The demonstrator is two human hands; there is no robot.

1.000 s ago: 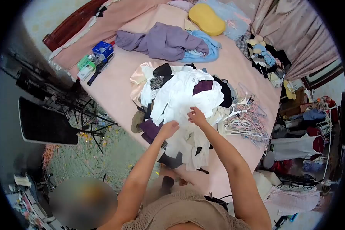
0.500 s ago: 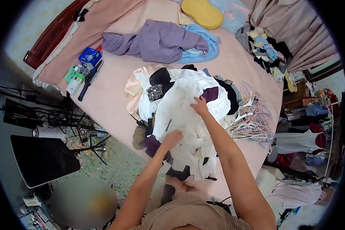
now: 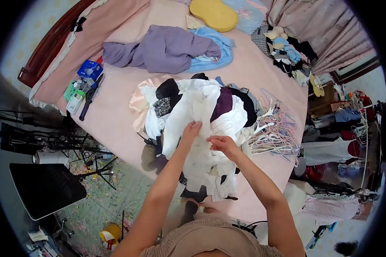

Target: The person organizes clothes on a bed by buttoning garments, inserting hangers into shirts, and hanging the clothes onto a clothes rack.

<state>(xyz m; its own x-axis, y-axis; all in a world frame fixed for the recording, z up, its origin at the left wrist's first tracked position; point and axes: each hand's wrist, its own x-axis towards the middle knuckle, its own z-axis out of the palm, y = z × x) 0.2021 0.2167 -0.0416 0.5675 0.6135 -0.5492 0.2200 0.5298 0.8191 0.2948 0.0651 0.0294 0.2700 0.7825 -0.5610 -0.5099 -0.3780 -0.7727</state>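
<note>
A thin white garment (image 3: 197,160) hangs from the clothes pile down toward my body, over the bed's front edge. My left hand (image 3: 192,132) is closed on its upper part. Just to the right, my right hand (image 3: 222,145) pinches the same white cloth, its fingers curled. Beneath and behind lie more clothes: a dark purple piece (image 3: 222,105), a white piece (image 3: 231,120), a black piece (image 3: 167,90) and a grey sparkly one (image 3: 161,107). The garment's kind is unclear, since it is bunched and partly hidden by my hands.
Many hangers (image 3: 274,132) lie tangled right of the pile. Farther back are a purple blanket (image 3: 167,47), a yellow pillow (image 3: 213,15) and a heap of small clothes (image 3: 287,53). A blue box (image 3: 90,69) sits at left. A black panel on a stand (image 3: 47,190) and a yellow bucket (image 3: 110,233) stand beside the bed.
My right hand has come toward me, and my left hand has moved farther up, so they are closer together. More of the purple piece shows. The whole view has shifted slightly.
</note>
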